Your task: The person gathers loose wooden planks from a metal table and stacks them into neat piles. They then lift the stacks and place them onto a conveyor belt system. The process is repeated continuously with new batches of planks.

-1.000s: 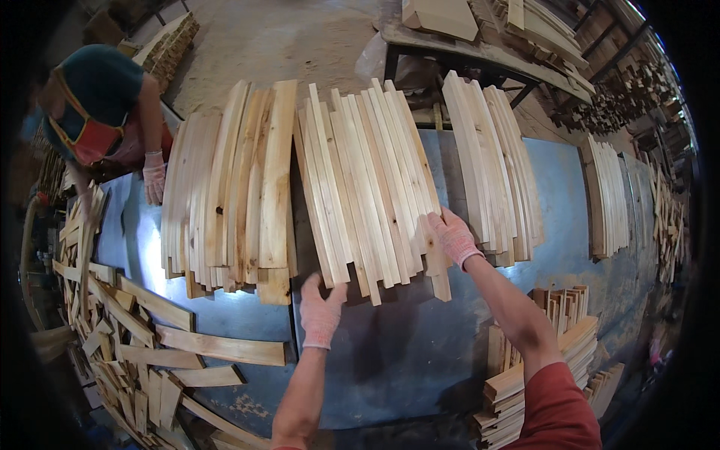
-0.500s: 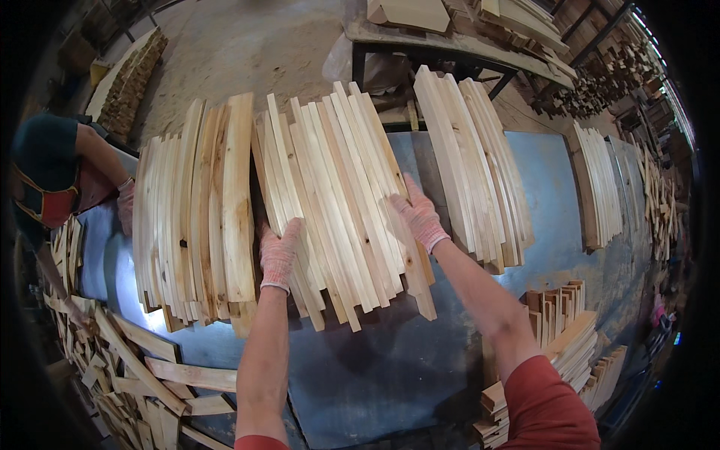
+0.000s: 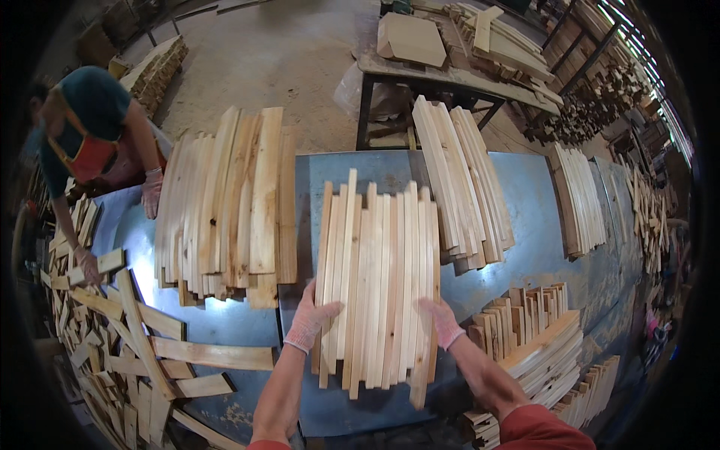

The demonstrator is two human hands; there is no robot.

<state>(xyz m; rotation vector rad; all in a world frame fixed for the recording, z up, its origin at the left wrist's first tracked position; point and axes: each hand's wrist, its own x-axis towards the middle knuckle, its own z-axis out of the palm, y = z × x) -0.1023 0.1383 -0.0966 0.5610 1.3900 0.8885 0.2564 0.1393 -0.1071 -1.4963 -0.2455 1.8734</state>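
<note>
A bundle of narrow wooden strips [image 3: 381, 277], standing on edge side by side with uneven ends, is squeezed between my two gloved hands. My left hand [image 3: 312, 316] presses on its left side, thumb over the top. My right hand [image 3: 441, 319] grips the opposite side in the same way. The undersides of both hands are hidden by the wood. To the left stands a larger row of wooden boards [image 3: 225, 202], and to the right another row of strips [image 3: 465, 180], both apart from my hands.
Everything rests on a blue-grey metal table [image 3: 525, 180]. Loose offcuts [image 3: 127, 360] heap at the left, where a co-worker [image 3: 105, 135] in a red apron holds a short board [image 3: 97, 268]. Stacked strips [image 3: 540, 345] lie at the near right. A bench [image 3: 450, 75] stands beyond the table.
My hands have drawn the bundle toward me and squeezed it narrower and straighter, away from the left row. The co-worker has lifted a short board from the heap.
</note>
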